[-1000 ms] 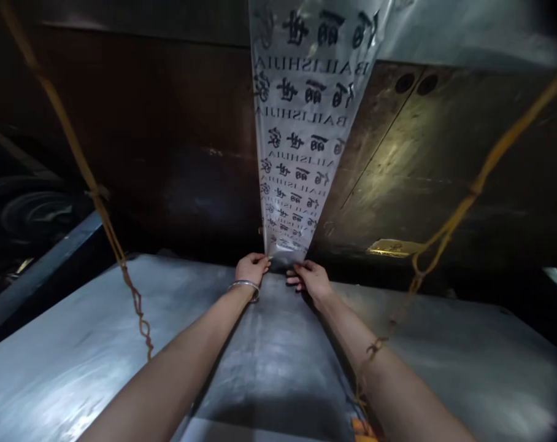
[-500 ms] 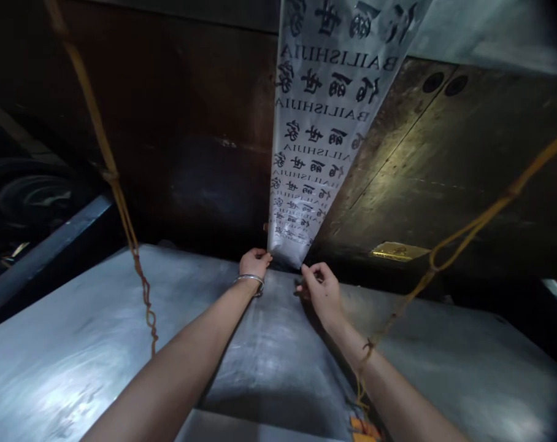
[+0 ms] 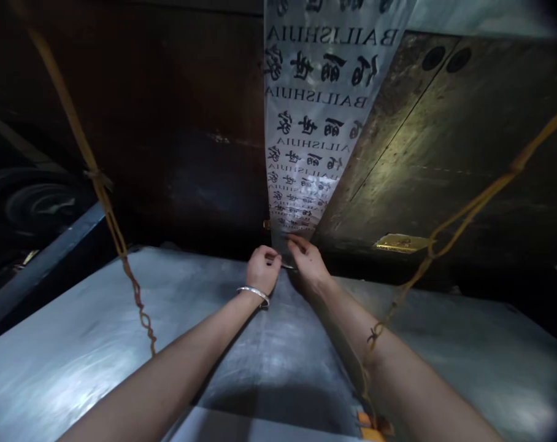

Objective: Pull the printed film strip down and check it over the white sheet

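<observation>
A long grey plastic film strip point(image 3: 313, 138) with black characters and mirrored "BAILISHIJIA" lettering hangs down to the far edge of the metal table point(image 3: 177, 288). My left hand point(image 3: 263, 270), with a silver bangle on its wrist, is closed in a pinch at the strip's lower left end. On the right side of that end, my right hand point(image 3: 311, 264) has its thumb and fingers pressed together on the film. The fingers partly hide the bottom edge of the strip.
Knotted yellow elastic cords hang at left point(image 3: 117, 230) and right point(image 3: 478, 212); the right one passes by my right forearm. A dark machine panel point(image 3: 191, 135) rises behind the table. An orange piece point(image 3: 370, 434) lies at the near edge.
My right hand has moved up and left onto the film's lower end. My left hand has shifted slightly right, nearer to it. The view has tilted down a little.
</observation>
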A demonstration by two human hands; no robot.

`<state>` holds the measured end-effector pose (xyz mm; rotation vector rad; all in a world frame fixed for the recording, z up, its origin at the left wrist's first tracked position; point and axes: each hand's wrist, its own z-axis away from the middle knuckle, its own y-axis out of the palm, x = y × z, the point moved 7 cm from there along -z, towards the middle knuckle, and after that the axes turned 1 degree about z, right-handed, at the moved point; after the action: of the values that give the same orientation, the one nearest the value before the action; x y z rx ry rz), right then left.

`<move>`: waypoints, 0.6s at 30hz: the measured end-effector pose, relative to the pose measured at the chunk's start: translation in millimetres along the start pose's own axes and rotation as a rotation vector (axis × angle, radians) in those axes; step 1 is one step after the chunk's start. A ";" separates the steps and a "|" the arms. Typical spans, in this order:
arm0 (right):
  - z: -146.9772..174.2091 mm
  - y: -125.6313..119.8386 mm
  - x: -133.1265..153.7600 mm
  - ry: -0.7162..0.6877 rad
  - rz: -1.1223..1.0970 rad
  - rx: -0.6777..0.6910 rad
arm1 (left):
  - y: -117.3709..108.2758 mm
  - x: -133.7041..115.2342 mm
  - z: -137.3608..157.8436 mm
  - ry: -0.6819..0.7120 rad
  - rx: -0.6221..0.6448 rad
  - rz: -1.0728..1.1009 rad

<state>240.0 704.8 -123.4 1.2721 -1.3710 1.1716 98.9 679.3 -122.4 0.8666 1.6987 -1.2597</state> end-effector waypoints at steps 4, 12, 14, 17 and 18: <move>-1.8 0.6 -2.2 0.006 -0.008 0.001 | 19.9 -20.5 -3.3 0.100 0.095 -0.033; -6.1 -7.4 -17.4 0.079 0.014 -0.024 | 23.5 4.8 -28.8 -0.014 0.076 -0.045; -4.2 -9.1 -19.7 0.098 0.011 -0.019 | 21.0 7.9 -25.8 -0.032 0.077 -0.050; -0.5 -10.7 -19.6 0.122 0.008 -0.018 | 14.3 8.0 -16.9 -0.051 0.084 -0.074; 0.8 -11.0 -18.5 0.128 0.007 -0.017 | 11.4 7.2 -13.0 -0.054 0.089 -0.087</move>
<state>252.1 706.4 -141.1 1.1610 -1.2901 1.2222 103.1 695.2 -131.4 0.8102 1.6632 -1.4141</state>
